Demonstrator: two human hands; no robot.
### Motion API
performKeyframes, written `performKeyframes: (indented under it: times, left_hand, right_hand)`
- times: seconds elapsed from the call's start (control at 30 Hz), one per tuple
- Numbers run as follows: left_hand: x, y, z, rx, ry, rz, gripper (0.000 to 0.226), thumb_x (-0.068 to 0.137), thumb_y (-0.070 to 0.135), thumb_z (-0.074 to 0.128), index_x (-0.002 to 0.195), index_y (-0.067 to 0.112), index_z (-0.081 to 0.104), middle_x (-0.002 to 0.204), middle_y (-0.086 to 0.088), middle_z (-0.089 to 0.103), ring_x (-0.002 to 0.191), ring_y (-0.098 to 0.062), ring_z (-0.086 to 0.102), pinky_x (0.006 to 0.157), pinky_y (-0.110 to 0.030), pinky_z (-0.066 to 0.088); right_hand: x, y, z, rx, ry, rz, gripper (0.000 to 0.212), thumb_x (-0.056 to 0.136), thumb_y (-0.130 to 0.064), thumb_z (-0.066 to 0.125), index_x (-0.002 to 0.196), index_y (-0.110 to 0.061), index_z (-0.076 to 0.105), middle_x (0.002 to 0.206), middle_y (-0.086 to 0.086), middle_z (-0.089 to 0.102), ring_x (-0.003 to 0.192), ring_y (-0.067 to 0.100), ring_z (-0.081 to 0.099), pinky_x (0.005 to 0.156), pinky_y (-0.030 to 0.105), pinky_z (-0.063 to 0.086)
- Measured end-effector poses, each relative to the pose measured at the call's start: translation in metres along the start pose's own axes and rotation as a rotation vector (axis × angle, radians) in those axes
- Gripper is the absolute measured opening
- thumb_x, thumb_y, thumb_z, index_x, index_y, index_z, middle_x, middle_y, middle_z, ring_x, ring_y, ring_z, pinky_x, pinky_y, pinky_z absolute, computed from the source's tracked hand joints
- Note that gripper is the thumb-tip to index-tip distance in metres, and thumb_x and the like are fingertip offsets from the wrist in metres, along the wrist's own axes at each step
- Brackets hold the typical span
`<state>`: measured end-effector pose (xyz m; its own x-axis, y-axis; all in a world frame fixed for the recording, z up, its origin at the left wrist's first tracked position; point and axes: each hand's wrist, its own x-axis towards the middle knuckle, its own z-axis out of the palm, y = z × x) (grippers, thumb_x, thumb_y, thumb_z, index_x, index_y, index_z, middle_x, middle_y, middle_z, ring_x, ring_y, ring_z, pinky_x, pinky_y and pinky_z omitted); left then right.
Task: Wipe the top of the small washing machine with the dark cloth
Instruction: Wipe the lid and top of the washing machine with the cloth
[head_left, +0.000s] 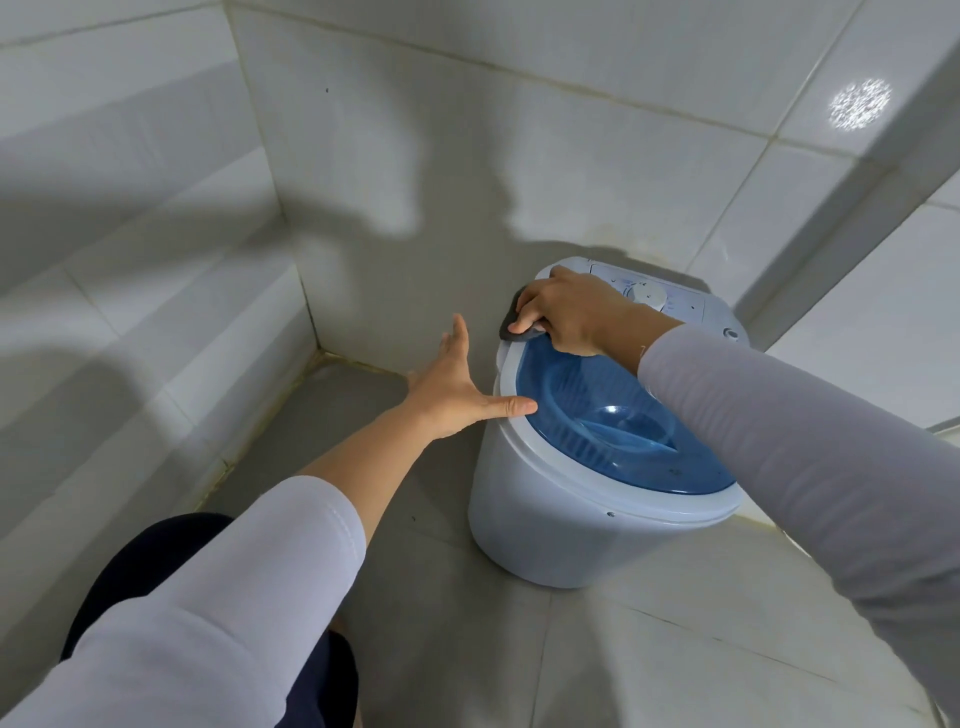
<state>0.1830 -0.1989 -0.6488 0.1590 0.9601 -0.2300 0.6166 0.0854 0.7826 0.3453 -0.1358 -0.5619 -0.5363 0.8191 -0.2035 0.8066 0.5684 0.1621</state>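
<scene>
Standing in the corner of a tiled room, the small washing machine (571, 525) has a white round body, a blue translucent lid (618, 421) and a control panel (660, 299) with a white dial at the back, close to the wall. The person reaches over it with both arms in pale long sleeves.

The right hand (569, 312) lies on the far left part of the white rim, just in front of the control panel. Its fingers are curled and pressed together around the dark cloth (511, 330), which is bunched under them. Only a small grey part of the cloth shows, below and beside the fingertips (519, 326), where it touches the rim at the edge of the blue lid. Most of the cloth is hidden under the palm.

The left hand (457, 389) is beside the machine on its left. Its fingers are straight and spread, pointing up toward the wall, and the thumb (511, 406) stretches sideways so that its tip touches the white rim. This hand holds nothing, and it is apart from the cloth.
</scene>
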Motion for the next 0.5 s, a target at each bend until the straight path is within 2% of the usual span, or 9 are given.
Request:
performKeyframes:
  times: [0.23,0.4,0.5]
  left_hand:
    - [-0.004,0.007,-0.003,0.049,-0.006,0.002,0.138,0.052,0.069,0.074,0.147,0.030,-0.018,0.161,0.002,-0.003,0.148,-0.022,0.003,0.118,-0.055,0.009]
    - [0.002,0.013,-0.012,0.103,-0.047,0.080,0.125,0.063,0.066,0.069,0.149,0.029,-0.014,0.161,0.001,-0.004,0.148,-0.018,0.000,0.117,-0.054,0.012]
    - [0.015,0.018,-0.018,0.100,-0.039,0.113,0.110,0.071,0.066,0.062,0.150,0.033,-0.007,0.161,-0.001,-0.002,0.148,-0.021,0.005,0.118,-0.050,0.015]
  right_hand:
    - [0.019,0.007,-0.001,-0.078,0.063,0.110,0.047,0.089,-0.002,0.049,0.127,-0.026,0.060,0.127,0.001,0.056,0.114,0.030,0.047,0.092,0.038,0.045]
    - [0.023,0.035,-0.025,0.206,0.233,0.288,0.037,0.092,-0.008,0.048,0.121,-0.024,0.066,0.128,0.008,0.059,0.116,0.030,0.053,0.098,0.035,0.044]
    - [0.019,0.046,-0.034,0.250,0.209,0.312,0.038,0.093,-0.007,0.048,0.121,-0.025,0.066,0.129,0.007,0.058,0.118,0.029,0.052,0.096,0.032,0.042]
